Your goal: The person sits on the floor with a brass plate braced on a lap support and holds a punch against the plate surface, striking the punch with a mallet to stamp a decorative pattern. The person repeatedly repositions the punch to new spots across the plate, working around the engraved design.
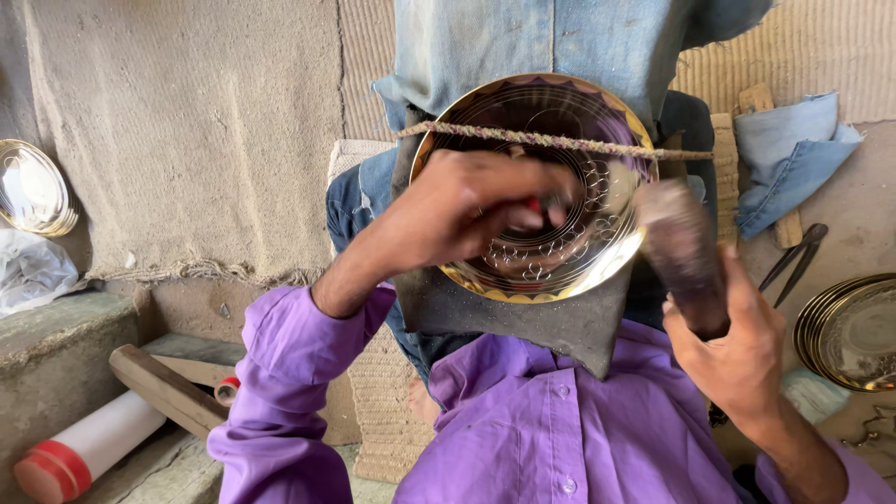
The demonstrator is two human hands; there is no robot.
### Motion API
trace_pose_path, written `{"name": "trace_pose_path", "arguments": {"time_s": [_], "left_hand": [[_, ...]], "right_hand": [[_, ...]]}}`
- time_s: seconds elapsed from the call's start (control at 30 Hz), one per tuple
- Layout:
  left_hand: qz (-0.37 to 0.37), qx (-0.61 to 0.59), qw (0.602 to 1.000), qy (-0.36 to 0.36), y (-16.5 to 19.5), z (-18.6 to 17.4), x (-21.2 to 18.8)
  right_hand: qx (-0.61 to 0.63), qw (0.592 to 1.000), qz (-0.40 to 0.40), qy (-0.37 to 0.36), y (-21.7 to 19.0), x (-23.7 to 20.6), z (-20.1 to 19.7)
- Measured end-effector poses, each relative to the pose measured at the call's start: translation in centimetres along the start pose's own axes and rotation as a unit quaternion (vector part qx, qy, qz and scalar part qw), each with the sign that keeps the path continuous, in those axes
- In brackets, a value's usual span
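Head view, left hand [457,210] gripping punch on brass plate [560,131]; right hand [737,345] clutching hammer [681,247]

Purple button-up shirt w/ long sleeves, left sleeve [280,373] pushed up forearm, cuffs loose

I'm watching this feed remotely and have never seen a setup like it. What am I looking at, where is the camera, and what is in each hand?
No machine here: a person in a purple shirt works with two bare hands. The single picture comes from a camera on their head, looking down.

The left hand rests on a shiny brass plate with patterns cut into it, pinching a small tool that is mostly hidden. The right hand grips a dark mallet, blurred.

A twisted cord crosses the plate, which leans on a dark block. Behind it are legs in blue denim.

Around: stacked brass plates at right, metal tongs, one more plate at left, and a white roll with red ends.
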State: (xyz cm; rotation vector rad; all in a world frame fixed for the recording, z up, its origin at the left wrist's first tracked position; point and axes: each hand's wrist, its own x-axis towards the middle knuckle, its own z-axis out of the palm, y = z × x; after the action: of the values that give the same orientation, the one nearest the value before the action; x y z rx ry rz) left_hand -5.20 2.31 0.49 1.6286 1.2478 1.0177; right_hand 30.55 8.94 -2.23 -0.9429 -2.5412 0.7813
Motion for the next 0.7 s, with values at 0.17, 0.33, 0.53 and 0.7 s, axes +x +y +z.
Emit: {"name": "trace_pose_path", "arguments": {"time_s": [0.17,0.33,0.53,0.7], "left_hand": [[-0.001,0.036,0.993,0.113,0.2,-0.1,-0.6],[-0.027,0.057,0.977,0.205,0.2,1.7,-1.3],[-0.114,-0.036,0.931,0.344,1.8,6.3,-2.2],[-0.116,-0.061,0.908,0.399,2.8,7.7,-2.4]], "right_hand": [[0.301,0.941,0.153,0.009,-1.5,2.1,1.0],[0.207,0.975,0.057,0.047,-2.2,6.0,2.1],[0.317,0.943,0.089,0.041,-0.2,9.5,1.9],[0.329,0.942,0.053,0.043,3.5,9.8,3.6]]}}
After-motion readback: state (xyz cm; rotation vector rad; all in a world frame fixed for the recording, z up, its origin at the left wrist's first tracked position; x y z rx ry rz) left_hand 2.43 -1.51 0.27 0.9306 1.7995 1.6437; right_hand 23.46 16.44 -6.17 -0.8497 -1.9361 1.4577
